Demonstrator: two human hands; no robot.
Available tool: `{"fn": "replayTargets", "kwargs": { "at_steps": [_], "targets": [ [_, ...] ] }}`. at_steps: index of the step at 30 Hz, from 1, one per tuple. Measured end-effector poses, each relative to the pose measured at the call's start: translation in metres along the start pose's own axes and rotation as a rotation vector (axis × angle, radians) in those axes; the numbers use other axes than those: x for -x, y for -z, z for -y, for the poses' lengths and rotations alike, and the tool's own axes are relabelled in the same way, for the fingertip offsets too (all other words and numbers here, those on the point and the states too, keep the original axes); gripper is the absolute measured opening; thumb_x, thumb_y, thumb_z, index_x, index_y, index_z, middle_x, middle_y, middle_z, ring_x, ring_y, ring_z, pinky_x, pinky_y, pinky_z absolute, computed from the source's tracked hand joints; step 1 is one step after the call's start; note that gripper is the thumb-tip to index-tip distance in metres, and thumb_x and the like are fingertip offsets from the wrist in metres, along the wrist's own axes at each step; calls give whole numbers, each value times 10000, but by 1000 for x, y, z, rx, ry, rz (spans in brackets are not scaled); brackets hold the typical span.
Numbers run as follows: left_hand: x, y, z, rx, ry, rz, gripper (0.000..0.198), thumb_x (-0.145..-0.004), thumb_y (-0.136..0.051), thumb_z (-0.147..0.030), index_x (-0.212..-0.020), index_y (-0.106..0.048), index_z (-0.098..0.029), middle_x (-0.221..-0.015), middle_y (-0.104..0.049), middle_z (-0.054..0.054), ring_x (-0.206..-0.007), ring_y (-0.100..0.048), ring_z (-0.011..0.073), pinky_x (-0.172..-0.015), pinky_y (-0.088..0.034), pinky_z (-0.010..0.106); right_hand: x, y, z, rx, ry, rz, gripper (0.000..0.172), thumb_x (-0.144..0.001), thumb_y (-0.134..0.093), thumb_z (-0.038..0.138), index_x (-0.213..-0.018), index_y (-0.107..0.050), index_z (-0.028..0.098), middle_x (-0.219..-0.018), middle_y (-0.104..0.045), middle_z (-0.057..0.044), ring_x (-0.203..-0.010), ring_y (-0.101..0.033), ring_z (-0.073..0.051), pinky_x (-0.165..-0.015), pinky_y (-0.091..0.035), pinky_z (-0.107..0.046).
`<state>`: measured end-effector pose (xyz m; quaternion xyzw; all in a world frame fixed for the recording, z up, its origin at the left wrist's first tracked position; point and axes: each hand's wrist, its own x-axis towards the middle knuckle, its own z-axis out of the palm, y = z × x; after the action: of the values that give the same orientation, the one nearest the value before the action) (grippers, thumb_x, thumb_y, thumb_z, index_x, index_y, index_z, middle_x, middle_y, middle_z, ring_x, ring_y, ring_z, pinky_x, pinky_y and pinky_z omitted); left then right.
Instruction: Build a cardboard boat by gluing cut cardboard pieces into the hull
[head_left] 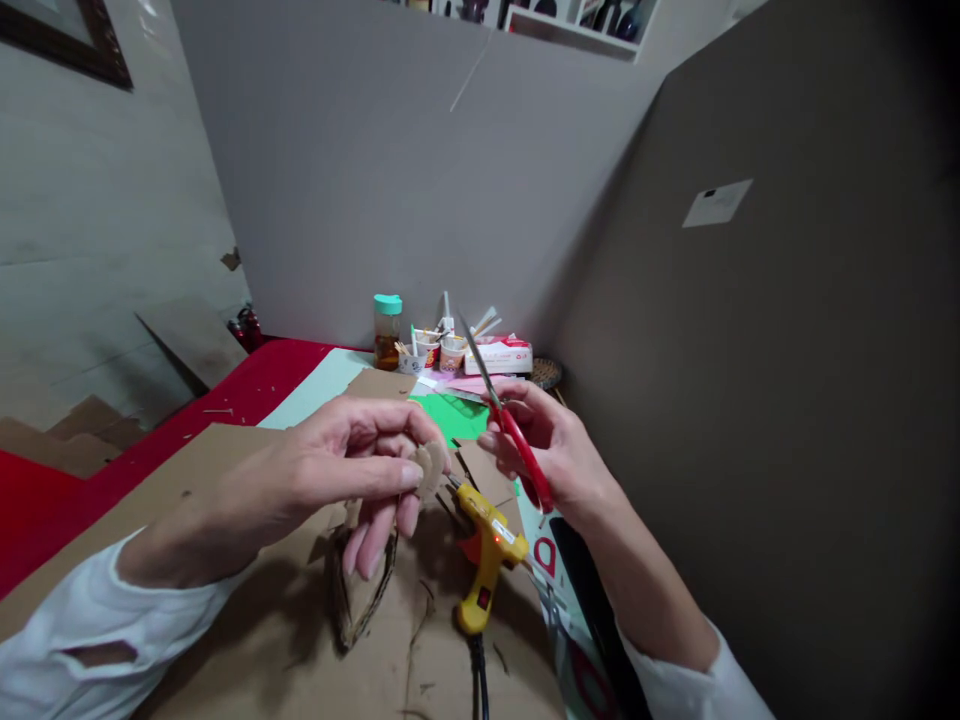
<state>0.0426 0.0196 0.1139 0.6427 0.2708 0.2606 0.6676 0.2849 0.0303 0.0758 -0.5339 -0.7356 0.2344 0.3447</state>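
Note:
Between thumb and fingers, my left hand point(360, 465) pinches a small piece of brown cardboard point(429, 470). My right hand point(544, 440) holds red-handled scissors point(525, 450), their blades pointing up and to the left, apart from the piece. Below and between the hands lies a yellow glue gun point(487, 560) with a small red light, its nozzle toward the left hand. A boat-shaped cardboard form point(352, 635) rests under my left hand, which partly hides it.
Brown cardboard point(247, 640) covers much of the red-clothed table point(247, 385). At the back stand a teal-lidded jar point(387, 335), cups of tools point(452, 355) and a white-and-red box point(499, 356). A green sheet point(454, 415) lies before them. A black cable point(479, 670) runs toward the front edge.

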Motion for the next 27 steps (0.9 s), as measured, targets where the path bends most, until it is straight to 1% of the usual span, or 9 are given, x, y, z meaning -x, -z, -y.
{"fn": "replayTargets", "kwargs": {
  "at_steps": [2, 5, 9, 12, 14, 17, 22, 24, 27],
  "targets": [
    [-2, -6, 2, -19, 1, -39, 142, -919, -678, -309, -1006, -696, -198, -688, -748, 43, -432, -687, 151, -416, -525, 173, 11, -4, 22, -560, 88, 0, 411, -822, -796, 367, -1145, -570, 251, -859, -658, 22, -732, -624, -142, -662, -520, -273],
    [-5, -12, 8, -19, -15, -80, 203, -899, -711, -326, -1065, -663, -219, -690, -744, 42, -423, -677, 164, -410, -530, 198, 22, -11, 43, -815, 75, 10, 438, -693, -914, 251, -1032, -636, 247, -840, -672, 34, -768, -626, -137, -730, -522, -277],
    [-6, -13, 13, -22, -55, -87, 238, -930, -681, -330, -1142, -586, -279, -696, -723, 12, -420, -674, 163, -394, -510, 187, 23, -15, 46, -899, -20, 12, 521, -625, -952, 198, -1025, -622, 243, -822, -659, 52, -726, -612, -116, -664, -498, -240],
    [-2, -14, 8, -72, -85, -84, 354, -957, -649, -334, -1290, -535, -306, -748, -738, 28, -474, -699, 172, -448, -549, 208, 22, -15, 44, -949, -75, -7, 570, -603, -962, 194, -1051, -610, 238, -832, -649, 59, -706, -598, -95, -655, -497, -220],
    [2, -15, 2, -101, -98, -96, 361, -967, -636, -336, -1315, -546, -311, -781, -751, 37, -489, -699, 164, -475, -561, 214, 23, -15, 44, -971, -71, -33, 559, -610, -959, 198, -1042, -606, 236, -823, -648, 61, -694, -594, -93, -650, -504, -219],
    [5, -17, -4, -102, -131, -157, 262, -945, -668, -303, -1206, -652, -291, -759, -748, 20, -456, -682, 140, -471, -555, 199, 25, -16, 47, -1011, -28, -50, 551, -617, -959, 212, -1035, -601, 244, -823, -662, 56, -723, -616, -110, -673, -530, -241],
    [-2, -15, -8, 61, -236, -417, 35, -841, -706, -187, -854, -738, -182, -673, -715, 13, -400, -625, 103, -385, -490, 146, 29, -18, 54, -1081, -49, -91, 506, -663, -941, 247, -1038, -602, 254, -771, -652, 74, -631, -589, -91, -645, -546, -251],
    [-6, -16, -6, 121, -199, -409, 30, -814, -726, -189, -811, -730, -160, -646, -713, 21, -371, -601, 96, -351, -459, 134, 30, -18, 55, -1096, -46, -120, 517, -646, -946, 242, -1033, -602, 249, -748, -659, 74, -612, -581, -88, -601, -525, -231],
    [-10, -21, 3, 183, -101, -270, 162, -858, -736, -300, -803, -717, -148, -603, -709, 40, -330, -567, 95, -326, -447, 140, 30, -19, 56, -1084, -47, -184, 556, -604, -949, 187, -1040, -608, 238, -727, -666, 76, -616, -579, -85, -592, -502, -210]
  ]
}}
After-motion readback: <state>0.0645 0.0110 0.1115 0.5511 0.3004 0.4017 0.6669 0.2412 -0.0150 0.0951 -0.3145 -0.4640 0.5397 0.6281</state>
